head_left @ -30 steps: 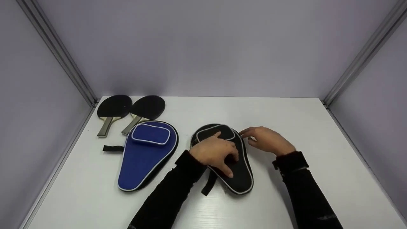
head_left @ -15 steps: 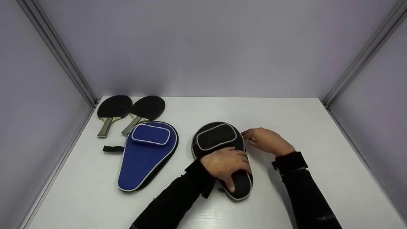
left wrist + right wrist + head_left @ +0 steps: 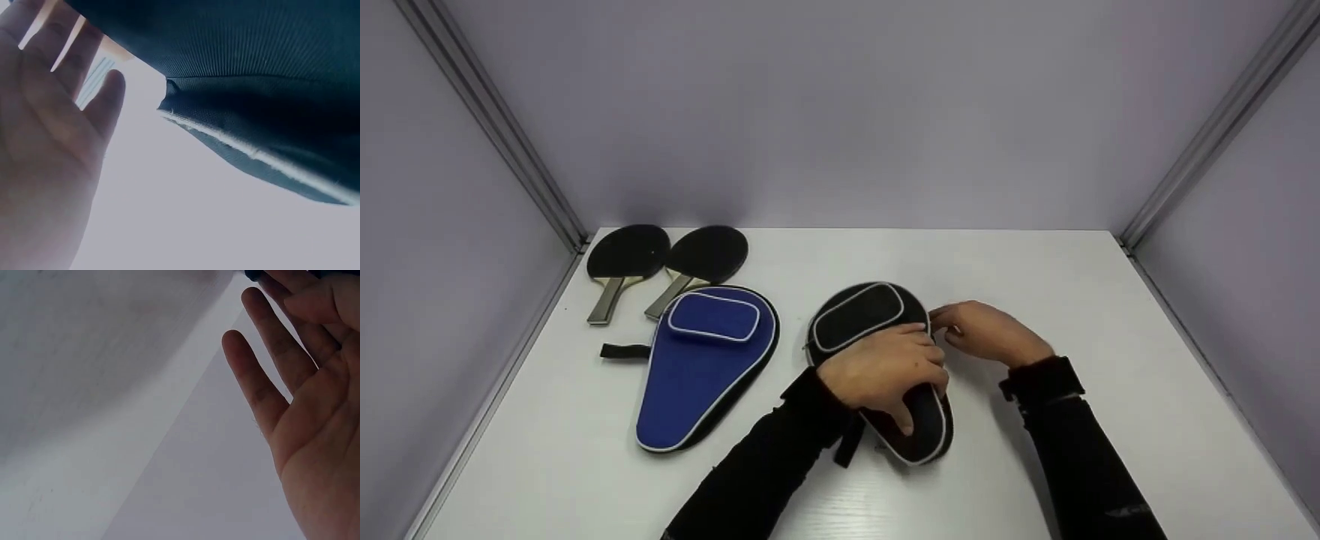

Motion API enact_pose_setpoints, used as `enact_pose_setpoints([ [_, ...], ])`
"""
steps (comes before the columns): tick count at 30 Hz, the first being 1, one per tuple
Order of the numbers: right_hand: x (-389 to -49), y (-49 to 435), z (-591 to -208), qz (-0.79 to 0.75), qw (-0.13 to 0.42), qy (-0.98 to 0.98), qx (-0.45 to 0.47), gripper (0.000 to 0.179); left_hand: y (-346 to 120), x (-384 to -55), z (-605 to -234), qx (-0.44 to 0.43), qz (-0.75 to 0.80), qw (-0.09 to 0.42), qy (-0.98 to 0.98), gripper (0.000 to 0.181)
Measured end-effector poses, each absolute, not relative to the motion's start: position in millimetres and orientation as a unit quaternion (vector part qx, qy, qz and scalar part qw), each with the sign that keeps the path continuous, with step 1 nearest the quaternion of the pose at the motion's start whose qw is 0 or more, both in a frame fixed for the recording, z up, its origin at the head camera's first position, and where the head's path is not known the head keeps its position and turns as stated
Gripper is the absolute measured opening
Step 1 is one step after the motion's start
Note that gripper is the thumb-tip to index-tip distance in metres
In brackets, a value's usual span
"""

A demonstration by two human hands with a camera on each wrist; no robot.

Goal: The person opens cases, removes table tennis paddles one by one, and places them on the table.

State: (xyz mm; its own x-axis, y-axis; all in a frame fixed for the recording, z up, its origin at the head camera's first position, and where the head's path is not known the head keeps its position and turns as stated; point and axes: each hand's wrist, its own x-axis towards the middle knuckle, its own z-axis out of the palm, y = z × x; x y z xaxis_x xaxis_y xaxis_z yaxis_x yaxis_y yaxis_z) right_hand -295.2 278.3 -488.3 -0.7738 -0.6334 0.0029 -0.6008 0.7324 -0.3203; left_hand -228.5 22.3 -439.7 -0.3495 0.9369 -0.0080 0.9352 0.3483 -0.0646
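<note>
A black table tennis bat case [image 3: 860, 319] with white piping and a small front pocket lies on the table in the head view. My left hand [image 3: 885, 367] rests across its middle, fingers spread toward the right edge and thumb pointing to the narrow end. In the left wrist view that hand [image 3: 50, 129] has extended fingers beside the dark fabric and its white piping. My right hand [image 3: 986, 330] reaches the case's upper right edge with its fingertips. Its ring and little fingers [image 3: 256, 377] are straight in the right wrist view; the foremost fingertips are cut off.
A blue bat case [image 3: 705, 390] with a black strap [image 3: 625, 351] lies to the left. Behind it are two table tennis bats with black faces, the left bat [image 3: 628, 251] and the right bat [image 3: 709, 253]. Pale walls [image 3: 840, 112] border the white table [image 3: 1035, 262].
My left hand has shifted down the black case, uncovering the pocket, then slightly back up and left. The case has turned a little. My right hand stays at its edge.
</note>
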Motion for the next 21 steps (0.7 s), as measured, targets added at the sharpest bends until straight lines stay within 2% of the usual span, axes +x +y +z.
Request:
enact_pose_setpoints([
  [13,-291,279,-484,-0.166,0.085,0.947,-0.261,0.045,-2,-236,-417,-0.532,-0.025,0.059,-0.844,0.044],
  [21,-290,281,-482,-0.147,0.073,0.961,-0.221,0.038,-19,-244,-410,-0.487,-0.003,0.132,-0.864,0.041],
])
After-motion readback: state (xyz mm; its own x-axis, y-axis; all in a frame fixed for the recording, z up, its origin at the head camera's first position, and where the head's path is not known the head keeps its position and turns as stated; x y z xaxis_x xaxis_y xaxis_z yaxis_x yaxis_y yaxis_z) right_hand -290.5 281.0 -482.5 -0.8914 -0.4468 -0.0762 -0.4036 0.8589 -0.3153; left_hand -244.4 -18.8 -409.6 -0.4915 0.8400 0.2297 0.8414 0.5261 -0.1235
